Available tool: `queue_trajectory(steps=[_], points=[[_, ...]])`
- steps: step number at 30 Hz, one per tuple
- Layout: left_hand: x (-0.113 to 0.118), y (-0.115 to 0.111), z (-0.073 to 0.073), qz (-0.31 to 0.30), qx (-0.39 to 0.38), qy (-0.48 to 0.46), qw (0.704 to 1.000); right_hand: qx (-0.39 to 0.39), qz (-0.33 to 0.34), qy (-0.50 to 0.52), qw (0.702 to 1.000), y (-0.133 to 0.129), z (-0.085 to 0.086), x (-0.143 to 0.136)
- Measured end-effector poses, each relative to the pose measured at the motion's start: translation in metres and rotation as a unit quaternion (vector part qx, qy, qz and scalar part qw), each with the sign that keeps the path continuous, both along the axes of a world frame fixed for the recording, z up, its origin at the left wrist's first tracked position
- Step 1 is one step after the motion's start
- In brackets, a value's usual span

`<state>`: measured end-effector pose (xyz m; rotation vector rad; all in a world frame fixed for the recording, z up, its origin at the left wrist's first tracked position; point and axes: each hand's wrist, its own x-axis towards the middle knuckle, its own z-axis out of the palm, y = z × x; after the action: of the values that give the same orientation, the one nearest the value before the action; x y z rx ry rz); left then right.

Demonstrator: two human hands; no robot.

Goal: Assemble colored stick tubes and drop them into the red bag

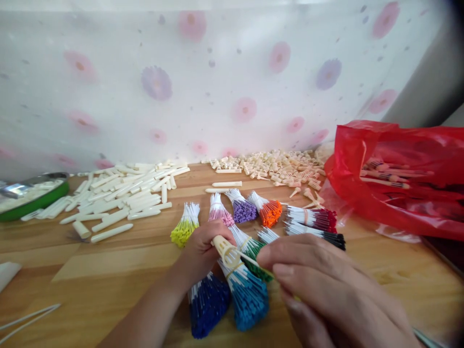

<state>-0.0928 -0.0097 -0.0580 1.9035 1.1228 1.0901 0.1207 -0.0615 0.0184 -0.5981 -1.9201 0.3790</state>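
Observation:
My left hand [208, 241] is closed round a short cream slotted pen barrel [225, 250], its open end turned towards my right hand. In the fingers of my right hand [315, 280] is a thin white pen refill [250, 259] with a yellowish end. The refill's white tip is at the barrel's mouth; I cannot tell how far inside it goes. Under and around my hands lie banded refill bundles, among them dark blue [208, 307], light blue [250, 302], green [253, 249] and yellow [184, 227] ones.
Behind are pink, purple [243, 208], orange [270, 212], dark red [313, 218] and black bundles. Long cream tubes [112, 193] are heaped at left beside a green tray [36, 203]. Slotted barrels [275, 164] are piled at the back. A red plastic bag [362, 203] holds assembled pieces.

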Motion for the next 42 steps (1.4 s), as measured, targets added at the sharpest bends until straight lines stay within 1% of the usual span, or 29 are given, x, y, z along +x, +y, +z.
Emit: queue_trajectory(steps=[3,6,9,11,13,16,18,25,29,31,37,40,42], points=[[0.001,0.000,0.002,-0.005,0.003,0.002,1.000,0.027,-0.004,-0.021,0.999,0.006,0.001,-0.006],[0.002,0.000,0.001,-0.003,0.005,0.017,1.000,0.053,0.013,-0.020,0.998,0.016,-0.007,-0.012],[0.000,0.001,0.000,0.032,0.006,0.041,0.999,0.038,0.010,-0.025,0.999,0.027,-0.019,-0.018],[-0.003,0.000,0.000,0.059,0.032,0.046,0.997,0.019,-0.004,-0.029,0.999,0.032,-0.026,-0.021],[-0.006,-0.001,0.003,0.069,0.065,0.046,0.994,0.022,-0.025,-0.022,0.999,0.036,-0.030,-0.022],[-0.009,-0.004,0.006,0.068,0.102,0.055,0.991,0.057,-0.066,-0.012,0.996,0.041,-0.030,-0.021],[-0.009,-0.006,0.007,0.078,0.122,0.070,0.987,0.077,-0.078,-0.014,0.994,0.044,-0.030,-0.020],[-0.010,-0.006,0.008,0.115,0.212,0.124,0.962,0.056,-0.052,-0.027,0.997,0.052,-0.027,-0.018],[-0.012,-0.007,0.010,0.127,0.238,0.144,0.952,0.052,-0.046,-0.024,0.997,0.052,-0.028,-0.018],[-0.012,-0.008,0.010,0.139,0.253,0.150,0.946,0.030,-0.042,-0.011,0.999,0.051,-0.031,-0.020],[-0.011,-0.011,0.010,0.194,0.312,0.168,0.915,-0.087,-0.024,0.071,0.993,0.049,-0.039,-0.027],[-0.011,-0.011,0.011,0.211,0.337,0.182,0.900,-0.144,-0.012,0.100,0.984,0.050,-0.042,-0.029],[-0.010,-0.011,0.012,0.216,0.349,0.190,0.892,-0.200,0.006,0.140,0.970,0.052,-0.044,-0.030]])
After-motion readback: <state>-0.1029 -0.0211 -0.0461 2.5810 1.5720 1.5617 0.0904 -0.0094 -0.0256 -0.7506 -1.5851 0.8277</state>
